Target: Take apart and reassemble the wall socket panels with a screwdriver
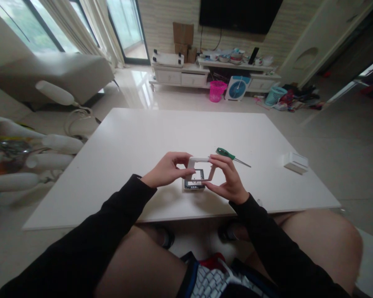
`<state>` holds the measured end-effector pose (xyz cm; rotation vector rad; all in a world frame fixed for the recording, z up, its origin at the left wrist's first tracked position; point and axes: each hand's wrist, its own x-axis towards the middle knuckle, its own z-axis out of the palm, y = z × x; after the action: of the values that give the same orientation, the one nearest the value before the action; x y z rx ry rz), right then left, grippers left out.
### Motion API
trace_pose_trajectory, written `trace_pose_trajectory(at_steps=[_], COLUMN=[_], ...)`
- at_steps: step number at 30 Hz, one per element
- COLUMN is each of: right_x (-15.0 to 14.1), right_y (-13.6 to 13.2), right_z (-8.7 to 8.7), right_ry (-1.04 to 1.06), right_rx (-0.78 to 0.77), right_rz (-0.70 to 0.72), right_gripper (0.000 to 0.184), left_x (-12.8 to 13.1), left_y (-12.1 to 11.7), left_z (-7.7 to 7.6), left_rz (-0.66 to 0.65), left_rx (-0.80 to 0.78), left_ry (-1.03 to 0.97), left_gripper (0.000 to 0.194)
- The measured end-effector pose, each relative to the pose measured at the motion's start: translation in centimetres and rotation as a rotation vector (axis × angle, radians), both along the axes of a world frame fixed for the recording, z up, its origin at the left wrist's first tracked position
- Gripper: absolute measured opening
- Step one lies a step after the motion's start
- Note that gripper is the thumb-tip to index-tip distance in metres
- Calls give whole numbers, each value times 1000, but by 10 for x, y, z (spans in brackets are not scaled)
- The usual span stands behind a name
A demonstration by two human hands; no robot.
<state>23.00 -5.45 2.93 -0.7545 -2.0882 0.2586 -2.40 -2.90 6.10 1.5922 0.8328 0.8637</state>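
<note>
A white square frame (200, 159), like the cover frame of a wall switch, is held up between both hands, tilted towards me. My left hand (169, 167) pinches its left side with thumb and fingers. My right hand (228, 178) grips its right side, fingers at the upper corner and thumb at the lower one. Just below and behind it, a white box with a dark inner frame (194, 186) lies on the table, partly hidden by the held frame. A screwdriver with a green handle (225, 153) lies beyond my right hand.
The white table (136, 136) spans the space before me. A white switch-like block (295, 162) rests near its right edge. Padded white bars (15, 182) stand at the left. Farther off are a TV cabinet, a pink basket (217, 90) and a blue fan (237, 87).
</note>
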Motion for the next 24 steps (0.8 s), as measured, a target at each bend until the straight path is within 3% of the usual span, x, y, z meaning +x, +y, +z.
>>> trace_pose_trajectory(at_steps=[4,8,17,24], right_x=[0,-5,0,-1], right_y=[4,10,29,40], right_z=[-9,-24,-64,-72], right_ry=[-98,-66,-169,-246], right_rx=[-64,-151,-412,-485], right_rz=[22,49,110,156], right_gripper=[84,75,78,75], left_x=[0,-4,-12,1], left_y=[7,15,17,15], left_z=[-11,-26,-54,-67], left_rz=[20,-11,-151,-218], left_rx=[-215,-287,155,192], left_ry=[-45,14,551,696], left_gripper=[41,59,89,72])
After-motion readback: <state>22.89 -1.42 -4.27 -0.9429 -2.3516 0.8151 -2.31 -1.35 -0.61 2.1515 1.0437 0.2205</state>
